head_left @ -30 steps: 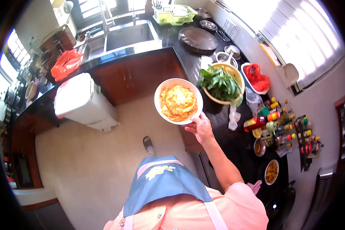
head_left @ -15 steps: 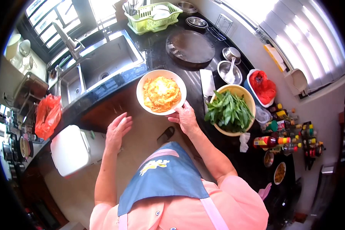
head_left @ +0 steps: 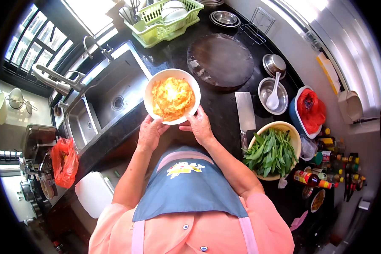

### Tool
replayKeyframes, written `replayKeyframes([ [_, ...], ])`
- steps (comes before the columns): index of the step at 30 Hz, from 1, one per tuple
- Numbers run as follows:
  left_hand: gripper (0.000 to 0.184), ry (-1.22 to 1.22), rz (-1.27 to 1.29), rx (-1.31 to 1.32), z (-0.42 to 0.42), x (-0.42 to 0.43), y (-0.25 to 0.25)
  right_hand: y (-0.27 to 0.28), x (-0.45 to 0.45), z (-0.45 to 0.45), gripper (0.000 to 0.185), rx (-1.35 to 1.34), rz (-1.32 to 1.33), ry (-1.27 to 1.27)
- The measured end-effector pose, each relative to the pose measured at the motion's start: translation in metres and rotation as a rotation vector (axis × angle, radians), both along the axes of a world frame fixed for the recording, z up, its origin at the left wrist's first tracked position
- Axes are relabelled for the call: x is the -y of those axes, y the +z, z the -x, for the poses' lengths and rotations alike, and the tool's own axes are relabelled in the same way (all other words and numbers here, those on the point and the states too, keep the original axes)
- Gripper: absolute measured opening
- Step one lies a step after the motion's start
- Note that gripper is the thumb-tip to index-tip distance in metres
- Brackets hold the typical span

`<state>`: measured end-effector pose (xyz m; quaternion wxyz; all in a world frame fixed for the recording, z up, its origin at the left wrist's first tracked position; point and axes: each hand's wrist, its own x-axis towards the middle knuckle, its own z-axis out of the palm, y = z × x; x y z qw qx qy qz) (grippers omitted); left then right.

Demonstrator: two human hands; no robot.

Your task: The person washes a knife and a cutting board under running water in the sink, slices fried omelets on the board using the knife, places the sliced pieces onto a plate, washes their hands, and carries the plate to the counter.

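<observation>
A white bowl point(head_left: 148, 96) heaped with orange-yellow food point(head_left: 172, 100) that looks like scrambled egg is held up in front of me, near the counter edge. My left hand point(head_left: 151, 132) grips its lower left rim. On the lower right rim, my right hand point(head_left: 199, 127) is closed, thumb toward the middle. The fingers under the bowl are partly hidden. Right of the bowl a cleaver point(head_left: 245, 111) lies flat on the counter. Beside it, a cream basin point(head_left: 297, 142) holds green leafy vegetables point(head_left: 271, 152).
A double sink point(head_left: 114, 84) lies to the left, with a green dish rack point(head_left: 167, 27) behind. A round chopping board point(head_left: 220, 59), a metal bowl with a white spoon point(head_left: 273, 95), a red-lined tub point(head_left: 311, 110) and several bottles point(head_left: 311, 178) line the right counter.
My left hand has come up from below and now grips the bowl, which only my right hand held before. The view has shifted toward the counter and sink.
</observation>
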<state>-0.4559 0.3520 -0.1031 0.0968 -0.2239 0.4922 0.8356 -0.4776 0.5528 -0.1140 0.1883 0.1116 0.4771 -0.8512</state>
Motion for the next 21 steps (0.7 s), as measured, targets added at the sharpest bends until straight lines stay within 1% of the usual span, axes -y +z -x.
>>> replayKeyframes([
  [1,0.036,0.001,0.030,0.002,0.015,0.006,0.000,0.000,0.005,0.008,0.044,0.000,0.026,0.005],
  [2,0.036,-0.021,0.000,-0.010,0.029,0.012,-0.003,0.000,-0.002,0.017,0.057,0.016,-0.006,0.109],
  [3,0.036,-0.039,-0.022,-0.017,0.044,0.019,-0.003,0.003,-0.005,0.024,0.059,0.033,-0.080,0.116],
  [5,0.036,-0.034,0.036,0.018,0.070,0.034,-0.009,0.006,-0.010,0.026,0.063,0.065,-0.229,0.130],
  [7,0.036,-0.047,0.040,0.035,0.098,0.049,-0.025,-0.040,-0.037,0.022,0.060,-0.202,-0.589,0.089],
  [9,0.037,-0.058,0.033,0.055,0.126,0.058,-0.039,-0.024,-0.065,0.015,0.053,-0.268,-1.146,0.027],
  [11,0.038,-0.070,0.029,0.068,0.149,0.069,-0.057,-0.042,-0.094,-0.002,0.056,-0.361,-1.594,-0.035],
  [13,0.039,-0.085,0.017,0.096,0.174,0.080,-0.075,-0.036,-0.106,-0.016,0.055,-0.114,-1.819,0.001],
  [15,0.039,-0.100,0.008,0.135,0.199,0.083,-0.075,-0.043,-0.120,-0.027,0.060,0.024,-2.018,0.051],
  [16,0.038,-0.112,0.003,0.144,0.207,0.081,-0.082,-0.041,-0.127,-0.032,0.063,0.138,-2.033,0.109],
  [17,0.038,-0.118,0.007,0.165,0.215,0.083,-0.087,-0.045,-0.125,-0.031,0.068,0.199,-2.117,0.195],
  [18,0.038,-0.130,-0.016,0.184,0.222,0.085,-0.091,-0.046,-0.127,-0.028,0.070,0.349,-2.041,0.292],
  [19,0.038,-0.143,-0.037,0.201,0.226,0.088,-0.095,-0.035,-0.122,-0.021,0.072,0.495,-1.954,0.382],
  [21,0.037,-0.162,-0.048,0.215,0.235,0.092,-0.097,-0.040,-0.126,-0.017,0.075,0.521,-1.950,0.354],
])
